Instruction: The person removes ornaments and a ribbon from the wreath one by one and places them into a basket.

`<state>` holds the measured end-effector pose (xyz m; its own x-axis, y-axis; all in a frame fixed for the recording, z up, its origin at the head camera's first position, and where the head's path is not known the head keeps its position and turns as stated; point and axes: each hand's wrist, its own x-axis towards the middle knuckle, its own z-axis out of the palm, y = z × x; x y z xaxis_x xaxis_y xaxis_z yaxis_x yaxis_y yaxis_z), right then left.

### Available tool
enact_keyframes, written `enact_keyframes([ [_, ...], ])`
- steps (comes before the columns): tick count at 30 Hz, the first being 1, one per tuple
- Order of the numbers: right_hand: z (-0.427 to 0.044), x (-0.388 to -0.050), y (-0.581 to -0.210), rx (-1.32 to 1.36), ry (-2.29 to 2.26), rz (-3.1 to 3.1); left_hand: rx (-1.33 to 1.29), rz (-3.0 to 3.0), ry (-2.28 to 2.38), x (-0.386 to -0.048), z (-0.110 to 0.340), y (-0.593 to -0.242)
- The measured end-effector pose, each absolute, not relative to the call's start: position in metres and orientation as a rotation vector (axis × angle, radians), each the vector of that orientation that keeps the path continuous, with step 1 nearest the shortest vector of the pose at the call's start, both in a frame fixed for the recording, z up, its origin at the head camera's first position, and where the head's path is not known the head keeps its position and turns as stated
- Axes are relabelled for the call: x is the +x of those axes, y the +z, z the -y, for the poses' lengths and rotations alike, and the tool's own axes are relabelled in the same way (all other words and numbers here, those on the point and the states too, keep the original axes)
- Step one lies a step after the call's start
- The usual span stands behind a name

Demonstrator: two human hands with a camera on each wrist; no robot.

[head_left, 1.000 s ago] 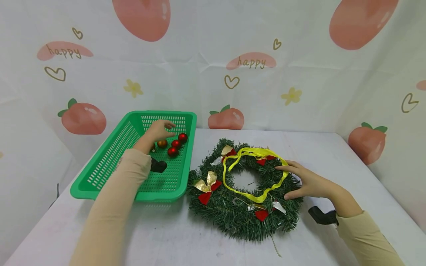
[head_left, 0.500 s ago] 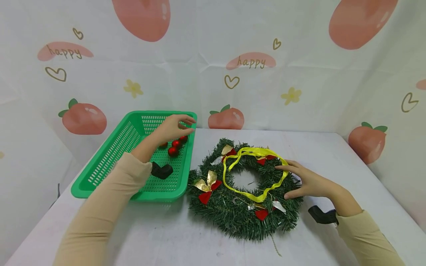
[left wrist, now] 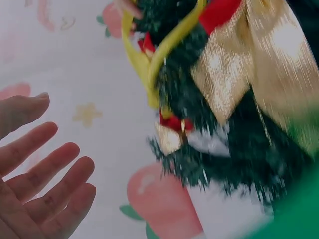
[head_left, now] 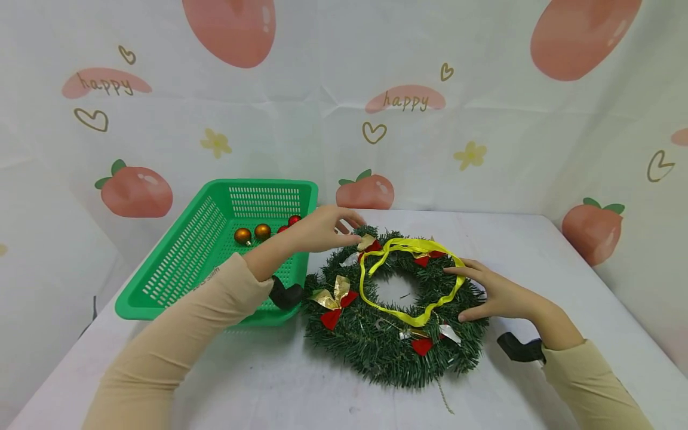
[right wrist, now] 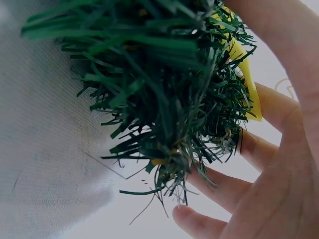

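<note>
A green wreath (head_left: 376, 349) with red and gold bows lies on the table, and a loop of yellow ribbon (head_left: 367, 286) rests on top of it. My left hand (head_left: 325, 229) hovers by the wreath's back left edge, near a gold-and-red bow (head_left: 371, 243). Its fingers are loosely spread, and the left wrist view shows the palm (left wrist: 30, 209) with nothing in it. At the wreath's right side, my right hand (head_left: 502, 294) holds the edge between thumb and fingers. In the right wrist view the fingers (right wrist: 259, 149) pass behind the green bristles.
A green plastic basket (head_left: 177, 269) stands left of the wreath. It contains gold balls (head_left: 262, 231) and red balls (head_left: 294, 220), partly hidden by my left arm. A thin cord (head_left: 445, 395) trails from the wreath's front. Behind the table hangs a printed cloth (head_left: 322, 149).
My left hand has moved from above the basket rightward, over its rim, to the wreath's back left edge. The right hand and the wreath have stayed in place.
</note>
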<state>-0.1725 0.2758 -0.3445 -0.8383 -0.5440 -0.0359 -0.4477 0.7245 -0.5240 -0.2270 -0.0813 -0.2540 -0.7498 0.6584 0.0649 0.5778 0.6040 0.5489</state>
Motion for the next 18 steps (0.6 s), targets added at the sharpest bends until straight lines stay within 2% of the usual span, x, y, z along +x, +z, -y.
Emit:
enact_keyframes([
  [7, -0.276, -0.172, -0.345, -0.803, -0.774, -2.737, 1.039, -2.644, 0.792, -0.224, 0.054, -0.258],
  [18, -0.276, -0.172, -0.346, -0.797, -0.782, -2.736, 0.871, -2.649, 0.686, -0.231, 0.025, -0.291],
])
